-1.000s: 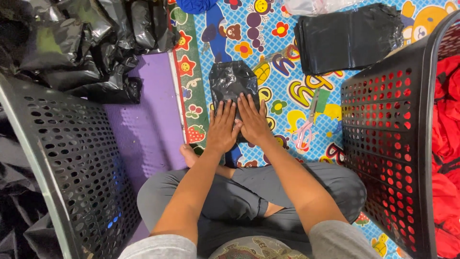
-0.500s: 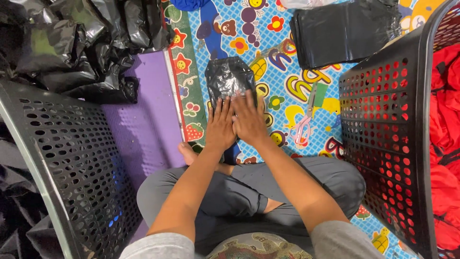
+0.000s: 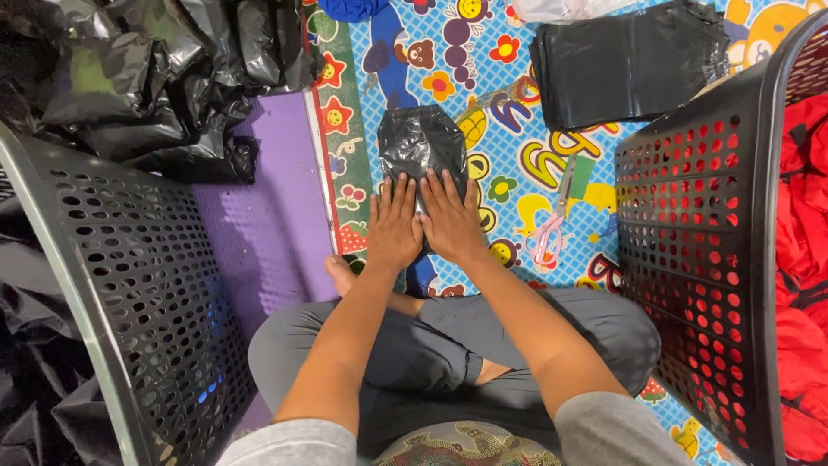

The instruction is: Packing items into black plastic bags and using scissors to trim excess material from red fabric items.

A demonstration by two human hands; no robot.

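Note:
A small black plastic-wrapped packet (image 3: 421, 143) lies on the colourful cartoon play mat (image 3: 509, 164) in front of my crossed legs. My left hand (image 3: 393, 226) and my right hand (image 3: 450, 220) rest flat side by side on its near end, palms down, fingers spread. Neither hand grips anything. The near edge of the packet is hidden under my hands.
A stack of flat black plastic bags (image 3: 630, 62) lies at the back right. A black perforated basket (image 3: 699, 259) holding red cloth (image 3: 804, 259) stands on the right, another black basket (image 3: 121, 293) on the left. Crumpled black bags (image 3: 147, 78) pile up at the back left. Scissors (image 3: 552, 233) lie on the mat.
Both hands stay pressed on the packet; they have slid slightly toward its near end. The view has shifted a little.

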